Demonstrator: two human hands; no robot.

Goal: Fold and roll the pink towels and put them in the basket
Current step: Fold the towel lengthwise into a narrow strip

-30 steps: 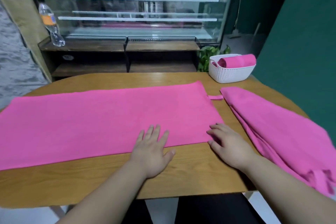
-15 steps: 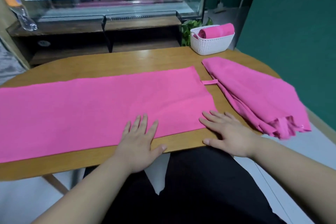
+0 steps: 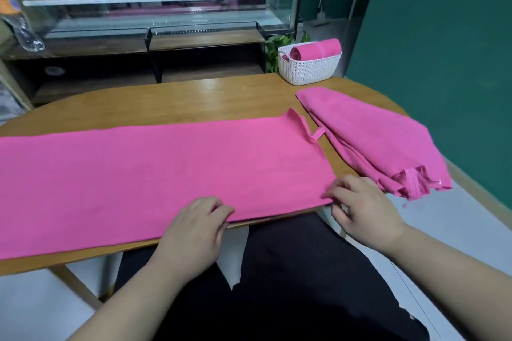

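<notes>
Wooden table [image 3: 194,97], towel [image 3: 152,174] spread flat along it.
My left hand [image 3: 194,230] and right hand [image 3: 363,210] each pinch the towel's near edge with curled fingers, the right at its corner. Pile [image 3: 374,141] lies just beside; roll [image 3: 315,48] sits in basket [image 3: 310,69], far right.

Entry: person viewed from above, wearing black below, hands and forearms showing bare.

The person is wearing black trousers [image 3: 304,271] in a plain, matte cloth; the fabric is covering both thighs, creasing softly, and the two legs are showing as separate dark shapes with a narrow pale wedge parting them. The left hand [image 3: 194,230] and right hand [image 3: 363,210] are going uncovered, and both forearms [image 3: 133,285] are showing bare right down to the lower edge.
</notes>
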